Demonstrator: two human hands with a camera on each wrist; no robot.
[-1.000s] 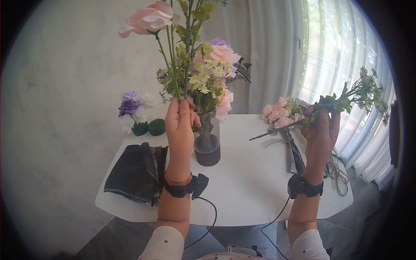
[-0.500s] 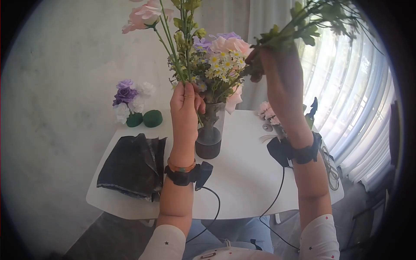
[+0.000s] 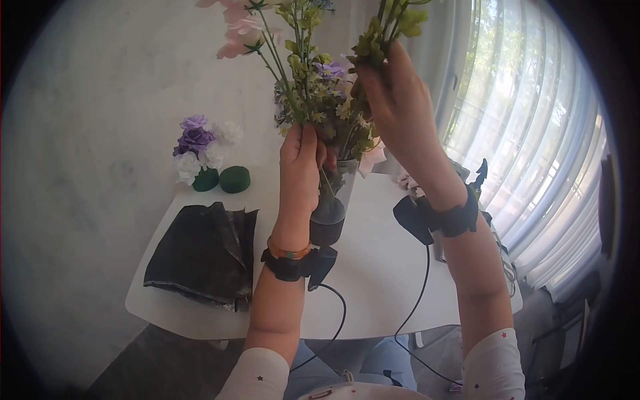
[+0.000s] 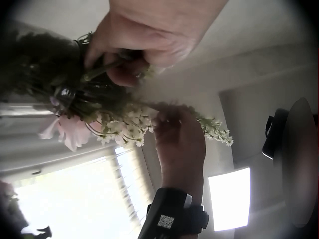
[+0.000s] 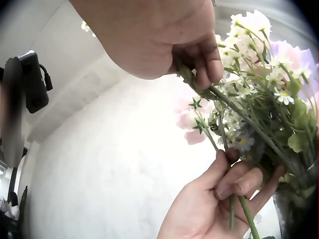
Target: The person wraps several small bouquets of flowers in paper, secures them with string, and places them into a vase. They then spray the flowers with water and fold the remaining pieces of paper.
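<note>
My left hand pinches several green stems at the vase's left; in the right wrist view these stems pass down between its thumb and fingers. Pink roses top that bunch. Higher and to the right, my right hand grips a leafy stem with small white flowers, seen in the left wrist view. Its lower stem slants towards the vase's flowers; where its end lies is hidden. The glass vase, dark at its base, stands behind my left hand and holds a mixed bouquet.
On the white table lie a folded black sheet at the left and, behind it, green foam blocks beside purple and white flowers. Pink flowers are partly hidden behind my right wrist. A cable hangs from each wrist camera.
My right hand has moved left and up from the table's right side with its leafy stem, now beside the bouquet. My left hand has shifted slightly right, still pinching its stems.
</note>
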